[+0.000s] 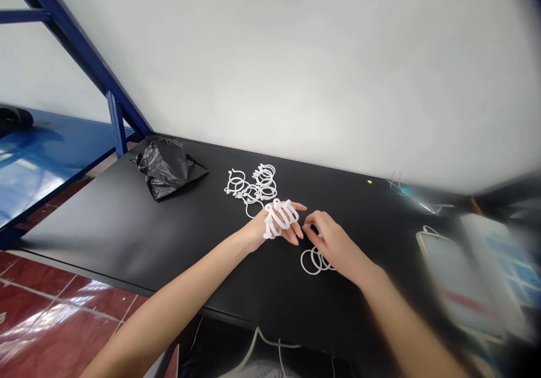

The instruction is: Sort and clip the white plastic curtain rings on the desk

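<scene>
Closest to my camera, the left forearm point(177, 305) and the right forearm point(409, 316) reach in from the lower edge over the black desk point(203, 220). Far off to the left of the left hand, I make out a blue surface point(63, 138) behind a blue metal frame point(80, 48), with red floor tiles point(63, 310) below. Nearer, left of that hand and beyond it, a crumpled black plastic bag point(167, 167) lies on the desk. Just past the left hand I see a loose pile of white rings point(256, 189); below that hand, under the desk edge, runs a pale cable point(253, 344). The left hand point(284, 225) has its fingers stretched out and slightly apart, gripping nothing, with a row of white rings point(279, 218) looped around it. Just to its right, the right hand point(333, 237) has thumb and forefinger curled close together; I cannot tell whether they pinch anything. A few more rings point(320, 261) lie partly beneath that hand. Beyond it and to its right sits a small yellow bit point(369, 182). Farther right, blurred on my feed, are a pale phone-like item point(460, 282) and a white-and-blue box point(507, 259).
</scene>
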Tool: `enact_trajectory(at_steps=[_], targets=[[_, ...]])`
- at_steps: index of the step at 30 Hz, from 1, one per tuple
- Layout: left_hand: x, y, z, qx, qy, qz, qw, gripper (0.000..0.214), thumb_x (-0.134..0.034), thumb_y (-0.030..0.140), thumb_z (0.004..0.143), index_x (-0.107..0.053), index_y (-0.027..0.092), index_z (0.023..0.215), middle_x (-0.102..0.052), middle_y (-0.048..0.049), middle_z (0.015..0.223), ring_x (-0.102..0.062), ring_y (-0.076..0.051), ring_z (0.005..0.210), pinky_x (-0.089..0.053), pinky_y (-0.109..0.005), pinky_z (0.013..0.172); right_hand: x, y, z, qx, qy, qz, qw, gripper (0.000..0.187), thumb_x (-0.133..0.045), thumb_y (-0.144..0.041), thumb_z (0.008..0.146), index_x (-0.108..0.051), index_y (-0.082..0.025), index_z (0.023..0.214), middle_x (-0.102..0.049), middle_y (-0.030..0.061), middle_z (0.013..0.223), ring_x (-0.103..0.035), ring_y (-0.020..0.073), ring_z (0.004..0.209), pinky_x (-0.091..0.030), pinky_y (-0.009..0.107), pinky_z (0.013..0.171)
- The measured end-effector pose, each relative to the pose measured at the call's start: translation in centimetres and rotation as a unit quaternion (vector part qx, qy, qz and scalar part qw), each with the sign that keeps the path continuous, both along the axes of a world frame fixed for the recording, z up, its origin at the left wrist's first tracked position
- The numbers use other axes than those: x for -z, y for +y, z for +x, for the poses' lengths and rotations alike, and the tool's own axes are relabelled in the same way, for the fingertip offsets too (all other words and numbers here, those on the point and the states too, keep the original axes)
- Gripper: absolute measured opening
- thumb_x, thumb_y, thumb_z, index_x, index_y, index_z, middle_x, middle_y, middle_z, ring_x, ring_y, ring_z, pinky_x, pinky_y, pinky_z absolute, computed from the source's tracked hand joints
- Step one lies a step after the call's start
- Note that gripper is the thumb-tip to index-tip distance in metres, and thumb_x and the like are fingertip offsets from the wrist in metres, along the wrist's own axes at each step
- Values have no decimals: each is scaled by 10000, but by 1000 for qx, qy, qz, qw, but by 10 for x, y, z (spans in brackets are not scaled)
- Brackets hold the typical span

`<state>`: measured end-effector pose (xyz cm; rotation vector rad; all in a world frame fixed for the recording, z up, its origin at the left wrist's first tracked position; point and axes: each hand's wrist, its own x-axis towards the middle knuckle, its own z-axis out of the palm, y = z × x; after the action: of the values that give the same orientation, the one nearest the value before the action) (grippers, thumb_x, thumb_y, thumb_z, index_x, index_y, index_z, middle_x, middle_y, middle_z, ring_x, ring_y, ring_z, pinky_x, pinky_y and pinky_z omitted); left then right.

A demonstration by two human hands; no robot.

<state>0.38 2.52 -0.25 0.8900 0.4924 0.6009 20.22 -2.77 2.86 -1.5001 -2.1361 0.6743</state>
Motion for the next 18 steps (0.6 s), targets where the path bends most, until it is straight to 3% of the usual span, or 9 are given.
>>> enact_trajectory(at_steps=[5, 8, 11, 13, 14, 16, 18], targets=[[-11, -1, 0, 6, 17, 0, 1000, 429, -663, 383, 860, -601, 107, 1182, -725, -66, 719, -693, -154, 569, -557, -245, 605, 6, -4, -12, -50, -8, 20, 999, 59, -560, -258, 925, -610, -227, 917, -635, 78, 1003, -595, 254, 961, -522, 435, 841], [-13, -1, 0, 12, 8, -3, 1000, 410, -656, 389, 862, -608, 101, 1150, -720, -69, 709, -690, -157, 563, -554, -245, 588, 3, 0, 0, -31, 70, -12, 997, 102, -627, -264, 881, -619, -230, 977, -662, 58, 1045, -620, 246, 1014, -516, 432, 902], [-14, -1, 0, 25, 2, 3, 1000, 400, -618, 412, 881, -614, 106, 1139, -719, -78, 713, -689, -164, 562, -553, -260, 582, -7, 2, 10, 18, 185, 9, 983, 128, -602, -265, 898, -619, -227, 1019, -682, 56, 1058, -649, 230, 1036, -511, 419, 951], [-15, -2, 0, 46, 13, 16, 999, 404, -641, 399, 858, -617, 113, 1143, -717, -76, 712, -687, -173, 567, -550, -272, 579, -16, 2, 6, 34, 221, 35, 974, 269, -650, -304, 873, -604, -235, 1130, -667, 72, 1162, -624, 245, 1128, -480, 438, 1019], [-17, -4, -1, 56, 21, 26, 998, 399, -666, 381, 834, -625, 116, 1129, -714, -73, 713, -685, -175, 572, -547, -275, 577, -20, 1, 0, 25, 211, 40, 976, 438, -713, -332, 823, -569, -244, 1228, -635, 86, 1255, -586, 267, 1201, -450, 461, 1057], [-21, -8, 0, 65, 37, 43, 996, 326, -708, 334, 781, -657, 113, 1015, -699, -62, 705, -672, -173, 586, -542, -278, 581, -27, 0, -16, -32, 155, 16, 987, 801, -834, -397, 680, -465, -264, 1379, -553, 101, 1398, -528, 318, 1281, -433, 508, 1070], [-23, -10, 1, 55, 58, 61, 995, 206, -726, 274, 737, -661, 114, 848, -676, -45, 701, -657, -166, 620, -537, -278, 602, -33, 1, -35, -83, 128, 29, 988, 925, -855, -424, 637, -408, -259, 1429, -607, 104, 1350, -514, 342, 1299, -395, 565, 1086]])
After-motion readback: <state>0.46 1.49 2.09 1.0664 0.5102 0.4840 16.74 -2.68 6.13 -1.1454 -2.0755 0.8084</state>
